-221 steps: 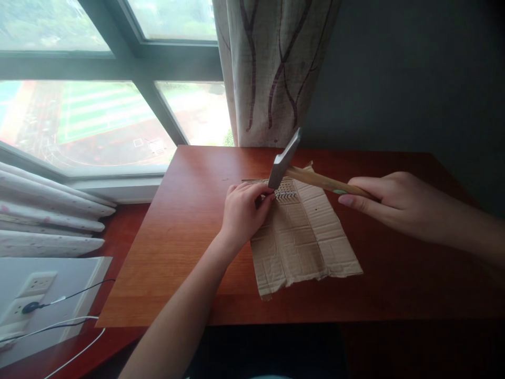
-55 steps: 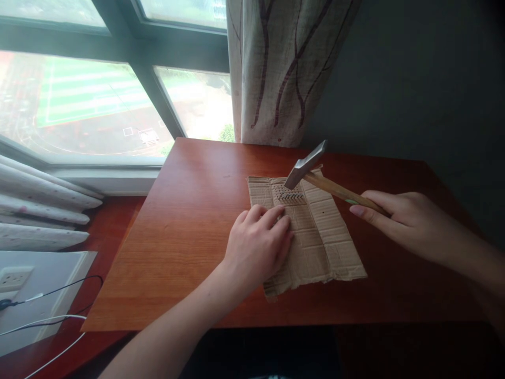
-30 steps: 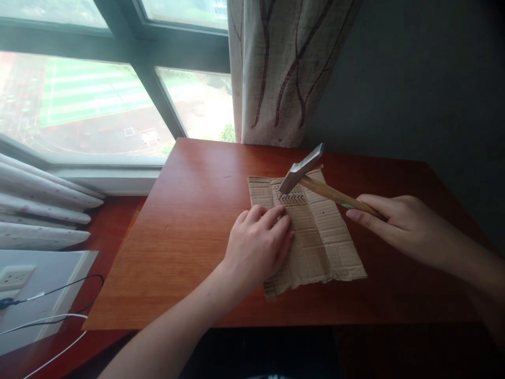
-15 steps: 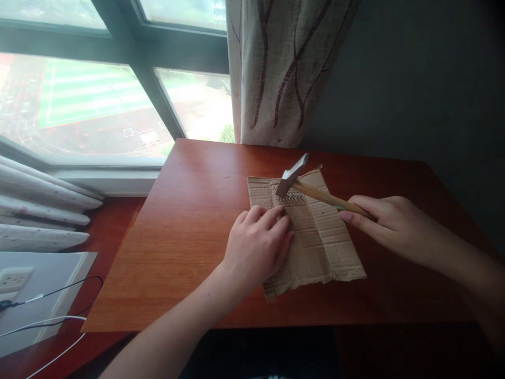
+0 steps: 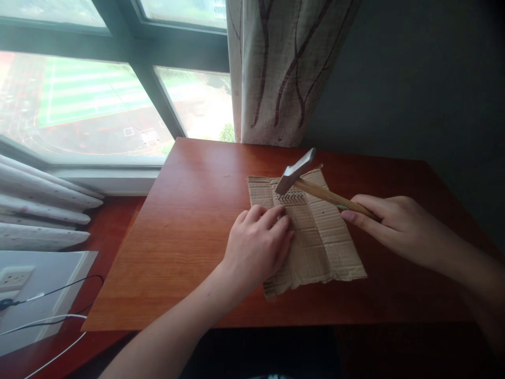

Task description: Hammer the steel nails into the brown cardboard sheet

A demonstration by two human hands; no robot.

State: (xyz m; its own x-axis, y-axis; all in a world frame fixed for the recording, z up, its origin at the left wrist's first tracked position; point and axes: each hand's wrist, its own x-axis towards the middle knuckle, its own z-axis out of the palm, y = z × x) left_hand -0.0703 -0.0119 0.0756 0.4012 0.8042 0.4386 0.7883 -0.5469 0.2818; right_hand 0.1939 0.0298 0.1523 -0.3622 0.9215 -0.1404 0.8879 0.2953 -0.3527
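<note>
A creased sheet of brown cardboard (image 5: 315, 242) lies on a reddish wooden table (image 5: 185, 231). Near its far edge stands a small cluster of nails (image 5: 291, 198). My left hand (image 5: 256, 247) lies flat, palm down, on the cardboard's left side, fingers stretched toward the nails. My right hand (image 5: 394, 226) grips the wooden handle of a hammer (image 5: 311, 184). The metal hammer head (image 5: 294, 171) hovers just above the nails, tilted.
A patterned curtain (image 5: 276, 68) hangs behind the table, beside a large window (image 5: 98, 100). At lower left a white surface holds wall sockets (image 5: 16, 276) with cables (image 5: 51, 316) running off it. A dark wall stands to the right.
The hammer head dropped onto the nails half a second ago and has now risen slightly. My left hand moved earlier from the nails to lie flat on the cardboard.
</note>
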